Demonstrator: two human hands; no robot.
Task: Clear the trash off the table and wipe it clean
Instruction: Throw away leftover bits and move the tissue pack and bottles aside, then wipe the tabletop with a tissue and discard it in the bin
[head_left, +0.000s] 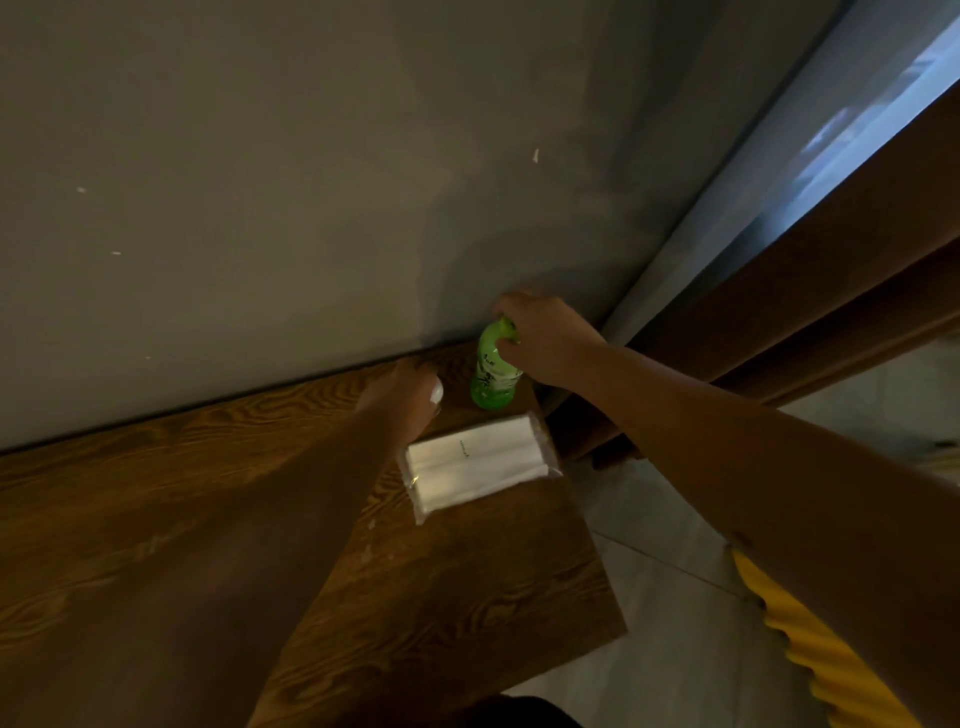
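Head view: the right hand (545, 338) is closing its grip round the top of the bottle (491, 371), which is standing at the bench's (156, 519) far right corner, against the wall (260, 156). The left hand (410, 395) is lying just beside it with something white at its fingertips; its grip cannot be told. A tissue pack (478, 465) is lying near.

Recommended: lift straight up, keeping the bottle clear of the wall. Its long axis is running near vertical, cap uppermost.

Both forearms are bare; a ribbed yellow sleeve (810, 644) shows at the right upper arm.
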